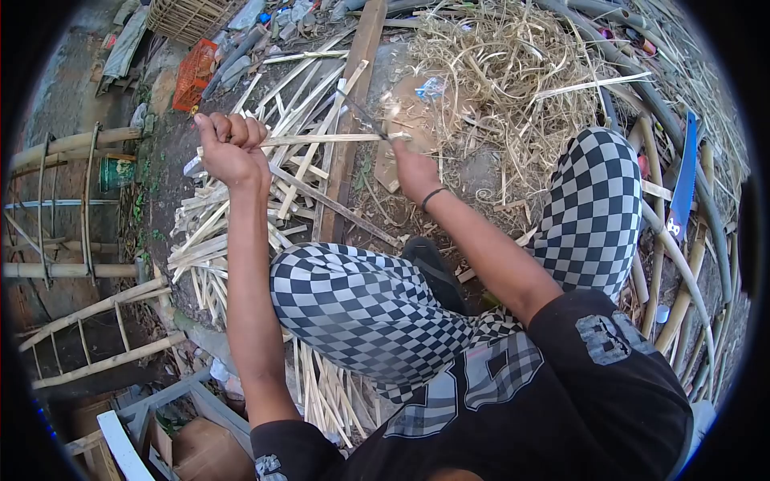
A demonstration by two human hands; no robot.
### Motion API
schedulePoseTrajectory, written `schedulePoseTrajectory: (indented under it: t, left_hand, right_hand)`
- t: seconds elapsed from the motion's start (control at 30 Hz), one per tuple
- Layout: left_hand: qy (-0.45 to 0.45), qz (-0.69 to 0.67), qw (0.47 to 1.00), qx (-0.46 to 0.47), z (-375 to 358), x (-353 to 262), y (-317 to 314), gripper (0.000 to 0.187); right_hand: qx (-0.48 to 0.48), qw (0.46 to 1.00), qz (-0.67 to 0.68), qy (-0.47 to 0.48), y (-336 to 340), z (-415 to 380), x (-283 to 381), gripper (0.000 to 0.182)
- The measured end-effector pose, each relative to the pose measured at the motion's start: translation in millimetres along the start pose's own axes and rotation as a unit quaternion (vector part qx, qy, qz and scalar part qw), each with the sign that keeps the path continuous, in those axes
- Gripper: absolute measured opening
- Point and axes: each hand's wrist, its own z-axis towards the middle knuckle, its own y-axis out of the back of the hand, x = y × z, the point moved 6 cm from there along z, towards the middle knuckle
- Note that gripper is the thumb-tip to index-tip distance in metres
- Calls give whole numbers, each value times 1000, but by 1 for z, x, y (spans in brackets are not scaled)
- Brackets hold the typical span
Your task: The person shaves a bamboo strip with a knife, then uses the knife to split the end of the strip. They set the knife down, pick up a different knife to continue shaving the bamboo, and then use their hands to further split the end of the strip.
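My left hand [233, 152] is closed around the left end of a pale bamboo strip [321, 139], held roughly level. At the strip's right end, my right hand [415, 170] grips a long dark knife [362, 115], its blade slanting up and left across the strip. The knife's handle is hidden in my fist. A wooden plank [350, 132] lies beneath the strip. Many split bamboo strips [210, 232] are piled left of the plank, under my left forearm.
Curly shavings [497, 72] heap up at the top right. A blue saw [684, 180] leans among bamboo poles on the right. An orange crate [194, 74] lies at the upper left, and bamboo ladders [100, 327] are at the left. My knees flank the work area.
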Motion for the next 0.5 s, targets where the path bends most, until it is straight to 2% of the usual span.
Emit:
schedulePoseTrajectory:
  t: [0.13,0.23,0.3,0.33,0.5]
  left_hand:
    - [7,5,1000,28,-4,2,-2,52]
    - [19,-4,999,30,-4,4,0,51]
    - [12,-2,1000,15,-2,3,4,51]
    - [10,-6,1000,15,-1,2,5,51]
    - [21,-2,1000,9,1,2,9,51]
  right_hand:
    - [31,999,-40,-14,-5,6,-11,33]
    - [65,996,-3,-54,-14,-1,-24,34]
    - [72,986,123,-84,-20,-11,-50,45]
    - [76,973,165,-139,-20,-18,-60,53]
    - [105,978,141,-112,-9,-46,-84,60]
